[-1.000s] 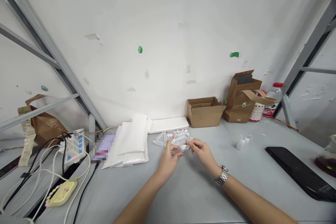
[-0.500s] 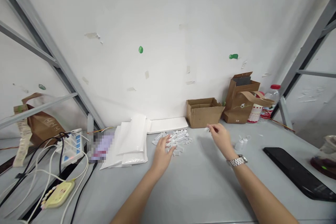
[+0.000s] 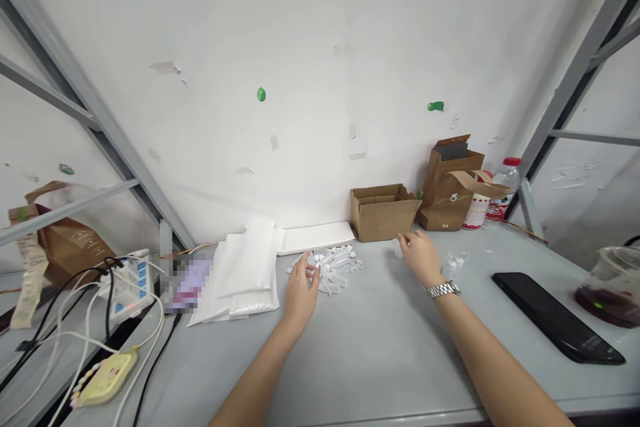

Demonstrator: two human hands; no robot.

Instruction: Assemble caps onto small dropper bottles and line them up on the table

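A loose pile of small white and clear plastic pieces [image 3: 337, 263] lies on the grey table, some of them like little caps and vials. At the pile's left side is my left hand [image 3: 300, 293], its fingers apart and curved, with no piece visible in it. In front of the cardboard box [image 3: 385, 221], my right hand [image 3: 420, 259] pinches a small translucent plastic piece [image 3: 398, 249], whose exact kind is too small to make out. Just right of that hand, small white plastic bottles [image 3: 453, 265] stand upright, partly hidden by the wrist.
White plastic packets [image 3: 240, 273] lie stacked to the left, by a power strip [image 3: 131, 287] with tangled cables. A flat white box [image 3: 315, 237] rests against the wall. Rightward are a brown paper bag [image 3: 445, 197], a black phone-like slab [image 3: 555, 317] and a cup of dark liquid [image 3: 610, 290].
My left hand has shifted slightly left along the pile, its fingers closer together. My right hand still pinches its small piece near the box. The whole view has turned slightly right.
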